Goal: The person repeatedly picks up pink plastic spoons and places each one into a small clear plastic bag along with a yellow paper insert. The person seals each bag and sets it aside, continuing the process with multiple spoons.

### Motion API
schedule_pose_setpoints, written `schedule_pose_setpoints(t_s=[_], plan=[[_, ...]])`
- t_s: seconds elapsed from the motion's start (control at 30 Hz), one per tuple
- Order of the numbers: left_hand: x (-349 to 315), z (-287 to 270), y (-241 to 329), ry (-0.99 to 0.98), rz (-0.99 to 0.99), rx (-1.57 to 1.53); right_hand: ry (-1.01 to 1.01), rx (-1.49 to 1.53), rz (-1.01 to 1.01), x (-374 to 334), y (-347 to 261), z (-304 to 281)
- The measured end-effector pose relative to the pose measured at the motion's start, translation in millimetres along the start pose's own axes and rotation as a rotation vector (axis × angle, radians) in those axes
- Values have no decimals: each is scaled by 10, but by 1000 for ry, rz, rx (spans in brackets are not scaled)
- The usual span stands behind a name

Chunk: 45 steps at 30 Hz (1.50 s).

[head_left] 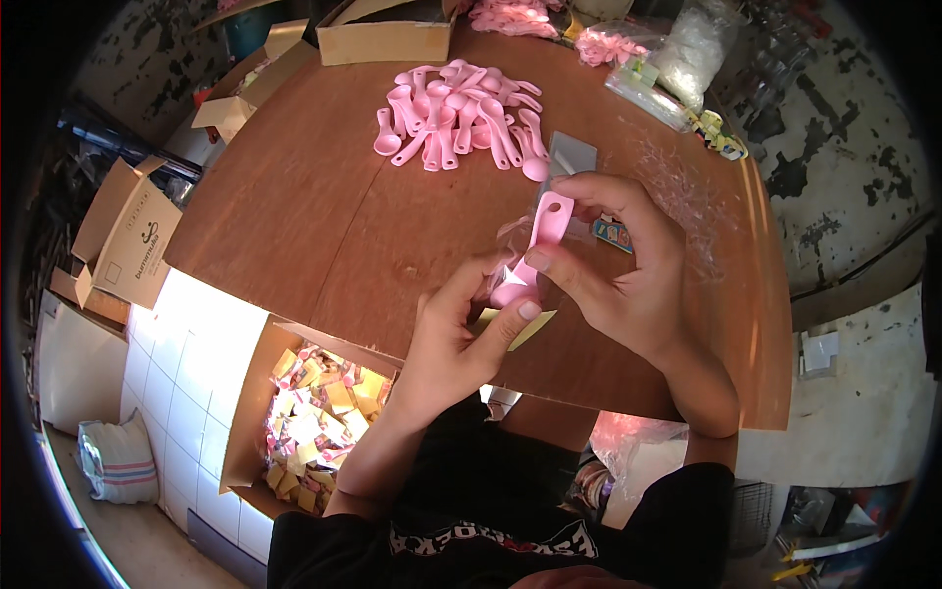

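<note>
A pink plastic spoon (551, 221) is held between both hands above the brown table (324, 187). My right hand (633, 265) pinches its handle, which has a hole near the end. Around the bowl end, my left hand (446, 339) is closed with the thumb on top. Clear plastic film (510, 236) shows by the bowl, seemingly a small bag; how far the spoon sits inside it I cannot tell. Below the left thumb a yellow card (533, 332) sticks out. Beyond my hands lies a heap of pink spoons (451, 110).
A flat clear-and-grey packet (573, 153) and a small blue card (613, 234) lie by my right hand. Below the table's left edge stands a carton (253, 417) of packed spoons with yellow cards. Another open carton (385, 41) and a bulging clear bag (692, 59) are at the back.
</note>
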<state>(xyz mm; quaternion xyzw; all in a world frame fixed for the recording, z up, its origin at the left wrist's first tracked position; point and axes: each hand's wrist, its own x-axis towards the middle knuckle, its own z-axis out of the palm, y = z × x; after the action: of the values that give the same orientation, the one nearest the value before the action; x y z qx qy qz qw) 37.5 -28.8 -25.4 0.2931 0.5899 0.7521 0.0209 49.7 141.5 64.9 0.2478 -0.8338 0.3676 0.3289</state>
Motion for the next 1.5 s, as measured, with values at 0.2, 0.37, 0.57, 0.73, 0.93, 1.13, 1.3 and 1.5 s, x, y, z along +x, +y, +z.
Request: schedule_pose_setpoints(t_s=[0.2,0.37,0.57,0.73,0.93,1.13,1.3,1.5], plan=[[-10,-5,208,15,-8,59,-156,-72,-89,3,-41,-56],[-63,-18,325,-21,-1,264,-154,-164,-103,40,-154,-105],[-142,0,420,-61,-94,421,-172,-319,-194,15,-220,-139],[-91,-17,463,-96,198,713,-210,-410,-216,-3,-288,-137],[-117,-92,506,-284,137,865,-239,-545,-221,-43,-312,-127],[-142,-96,487,-334,222,778,-267,-331,-62,-45,-332,-267],[-153,-135,431,-322,333,539,-206,191,267,-98,-288,-423],[-267,-52,300,-81,327,182,1,1034,350,208,47,-1392]])
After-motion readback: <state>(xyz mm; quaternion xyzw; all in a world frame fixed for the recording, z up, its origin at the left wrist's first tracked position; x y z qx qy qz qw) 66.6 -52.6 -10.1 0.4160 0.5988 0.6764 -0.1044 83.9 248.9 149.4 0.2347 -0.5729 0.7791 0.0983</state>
